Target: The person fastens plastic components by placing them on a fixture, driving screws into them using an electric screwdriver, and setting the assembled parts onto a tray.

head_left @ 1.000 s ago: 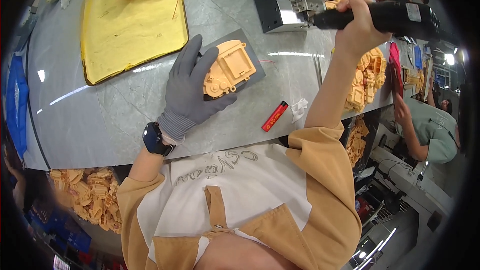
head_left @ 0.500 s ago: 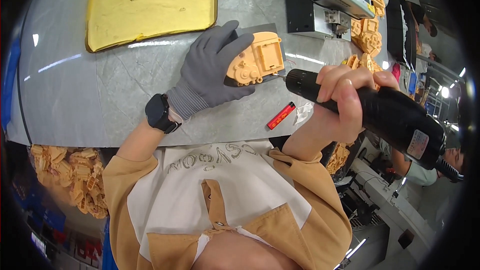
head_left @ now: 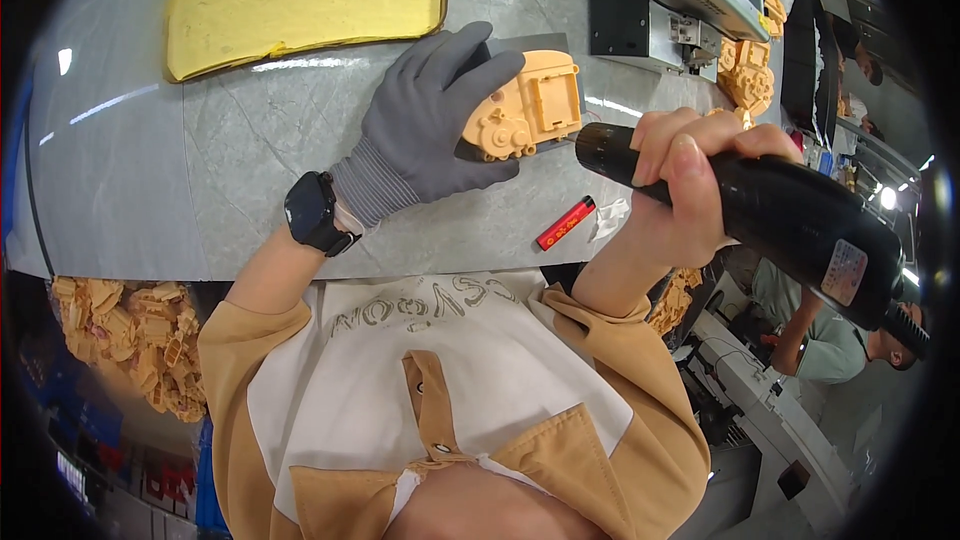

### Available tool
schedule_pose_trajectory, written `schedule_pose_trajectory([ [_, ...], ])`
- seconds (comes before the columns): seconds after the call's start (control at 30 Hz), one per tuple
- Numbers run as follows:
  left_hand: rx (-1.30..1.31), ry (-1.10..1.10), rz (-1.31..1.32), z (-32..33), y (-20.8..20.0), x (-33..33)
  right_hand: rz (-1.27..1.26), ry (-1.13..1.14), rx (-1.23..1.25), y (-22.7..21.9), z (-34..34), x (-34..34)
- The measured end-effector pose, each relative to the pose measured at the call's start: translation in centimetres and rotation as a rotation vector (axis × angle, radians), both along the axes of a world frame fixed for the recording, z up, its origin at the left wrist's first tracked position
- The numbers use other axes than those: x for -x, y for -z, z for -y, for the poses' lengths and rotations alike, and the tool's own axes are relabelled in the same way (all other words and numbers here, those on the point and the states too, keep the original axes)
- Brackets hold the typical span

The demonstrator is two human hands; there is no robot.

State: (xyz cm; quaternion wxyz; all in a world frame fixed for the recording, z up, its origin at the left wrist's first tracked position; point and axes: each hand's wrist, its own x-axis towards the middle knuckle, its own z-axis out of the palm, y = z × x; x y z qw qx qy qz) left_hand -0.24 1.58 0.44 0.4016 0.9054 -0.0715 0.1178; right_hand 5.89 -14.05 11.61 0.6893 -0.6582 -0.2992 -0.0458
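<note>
The bare right hand (head_left: 690,175), wrapped round a black electric screwdriver (head_left: 795,215), has swung over from the boxy machine (head_left: 650,35), bringing tool beside part: the orange plastic housing (head_left: 530,105), on the grey surface (head_left: 280,160), stays clamped in the gloved left hand (head_left: 425,125).

L head cam, downward, rim unclear

A recessed orange plastic housing (head_left: 545,105) lies just beside the black power screwdriver (head_left: 785,205).
</note>
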Motion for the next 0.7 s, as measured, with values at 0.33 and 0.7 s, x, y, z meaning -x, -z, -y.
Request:
schedule_pose_trajectory([
  [0.33, -0.01, -0.027, 0.021, -0.1, -0.1, 0.3, 0.009, -0.004, -0.107, 0.3, 0.4, -0.2],
  [0.7, -0.035, -0.017, -0.036, 0.1, -0.4, -0.2, 0.175, 0.481, -0.159, -1.4, 4.8, -13.1],
])
